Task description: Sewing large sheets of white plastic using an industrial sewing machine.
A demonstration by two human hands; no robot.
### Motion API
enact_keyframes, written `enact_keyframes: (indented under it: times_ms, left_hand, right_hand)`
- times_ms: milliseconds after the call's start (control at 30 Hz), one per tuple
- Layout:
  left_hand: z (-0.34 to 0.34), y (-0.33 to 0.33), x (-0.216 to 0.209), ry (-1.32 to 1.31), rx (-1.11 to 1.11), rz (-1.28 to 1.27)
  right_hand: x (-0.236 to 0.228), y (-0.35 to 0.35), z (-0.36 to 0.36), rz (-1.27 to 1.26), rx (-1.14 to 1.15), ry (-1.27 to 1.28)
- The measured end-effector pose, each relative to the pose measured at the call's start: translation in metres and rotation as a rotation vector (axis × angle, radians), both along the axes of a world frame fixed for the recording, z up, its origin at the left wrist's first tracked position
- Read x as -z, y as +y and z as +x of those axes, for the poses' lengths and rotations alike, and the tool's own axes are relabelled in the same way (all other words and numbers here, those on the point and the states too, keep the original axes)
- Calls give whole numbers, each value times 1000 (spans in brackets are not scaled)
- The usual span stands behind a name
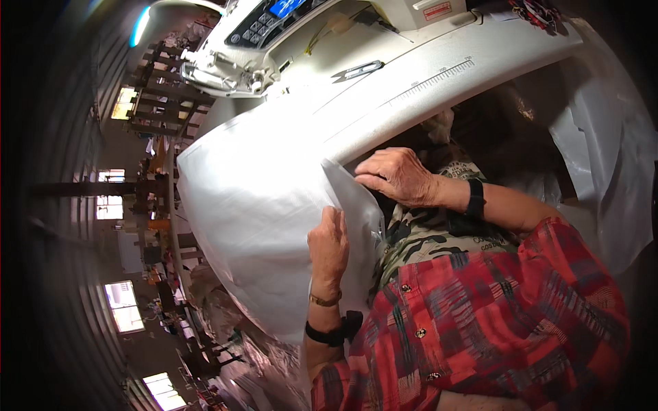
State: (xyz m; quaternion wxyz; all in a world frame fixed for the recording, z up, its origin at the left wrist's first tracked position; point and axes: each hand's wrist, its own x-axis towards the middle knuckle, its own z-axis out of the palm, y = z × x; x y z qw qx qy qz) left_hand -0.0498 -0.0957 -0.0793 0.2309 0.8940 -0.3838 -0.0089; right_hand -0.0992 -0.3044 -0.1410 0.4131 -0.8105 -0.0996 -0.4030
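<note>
A large sheet of white fabric (253,198) lies over the left part of the sewing machine table and drapes down toward my lap. My left hand (329,245) is closed, its fingers gripping the fabric near a raised fold. To the right of it, at the table's front edge, my right hand (397,177) has its fingers bent and pressed together at the fabric's edge; its fingertips are partly hidden. The sewing machine's needle head (236,74) stands beyond the fabric at the upper left.
Thread snips (358,71) lie on the machine bed, behind a printed ruler scale (439,79). A control panel (264,27) with a blue screen is above. Tangled threads (538,14) sit at the far right corner. Clear plastic sheeting (610,157) hangs at the right.
</note>
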Motion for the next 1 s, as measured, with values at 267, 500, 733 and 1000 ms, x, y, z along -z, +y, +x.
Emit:
enact_keyframes:
  times_ms: [267,500,733,1000]
  left_hand:
    - [0,7,14,113,-110,-197]
    - [1,12,14,244,-90,-376]
    - [7,18,15,464,0,-578]
    - [4,35,14,583,-83,-650]
  right_hand:
    - [12,31,-8,266,-116,704]
    - [-18,40,-21,98,-144,379]
    - [-58,62,-14,-54,-229,223]
    - [-48,78,2,-278,-231,-29]
